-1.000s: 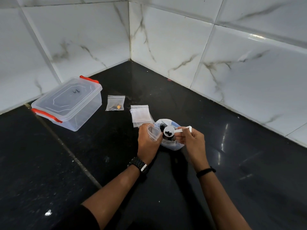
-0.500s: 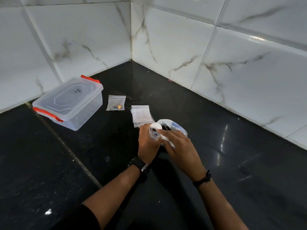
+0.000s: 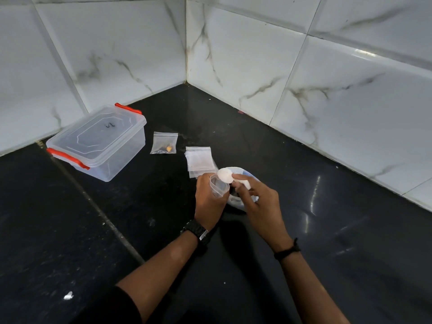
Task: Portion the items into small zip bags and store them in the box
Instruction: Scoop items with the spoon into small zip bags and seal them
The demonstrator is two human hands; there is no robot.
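Glossy black stone counter (image 3: 304, 242) in a corner of white marble-veined wall tiles (image 3: 257, 66). Left hand (image 3: 209, 202): fingers clamped on a small clear zip bag (image 3: 218, 187), mouth open. Right hand (image 3: 259, 206): fingers pinching a white plastic scoop (image 3: 225, 175), tipped at the bag's mouth. Behind both hands, a white plastic bag of dark items (image 3: 236, 199). At 12 o'clock, a stack of empty zip bags (image 3: 198, 160); at 11 o'clock, one filled zip bag (image 3: 164, 143); at 10 o'clock, a lidded clear plastic box with red clips (image 3: 98, 141).
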